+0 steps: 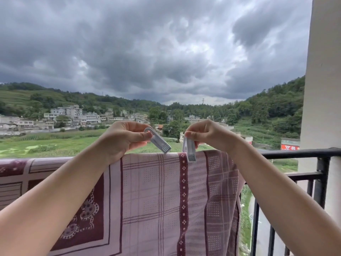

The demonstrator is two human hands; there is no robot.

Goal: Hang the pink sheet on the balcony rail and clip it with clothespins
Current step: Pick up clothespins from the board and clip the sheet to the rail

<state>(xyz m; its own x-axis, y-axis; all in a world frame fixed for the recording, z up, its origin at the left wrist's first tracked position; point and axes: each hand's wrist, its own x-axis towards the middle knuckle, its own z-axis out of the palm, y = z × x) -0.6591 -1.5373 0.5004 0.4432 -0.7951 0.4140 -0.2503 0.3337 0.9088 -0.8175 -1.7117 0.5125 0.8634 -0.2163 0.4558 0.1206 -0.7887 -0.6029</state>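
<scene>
two bare forearms, left hand (pixel 120 139), right hand (pixel 208 135) (sleeveless, ringless)

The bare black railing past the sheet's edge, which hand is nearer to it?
Right. The right hand holds a clothespin near the sheet's right edge, beside the bare railing; the left hand is farther left.

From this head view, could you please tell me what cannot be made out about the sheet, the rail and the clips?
- Rail under the pink sheet: covered by the cloth.
- Sheet's lower and left ends: cut off by the frame edges.
- Right hand clothespin: whether it grips the rail is hidden.
- Left hand clothespin: upper end hidden by fingers.
</scene>
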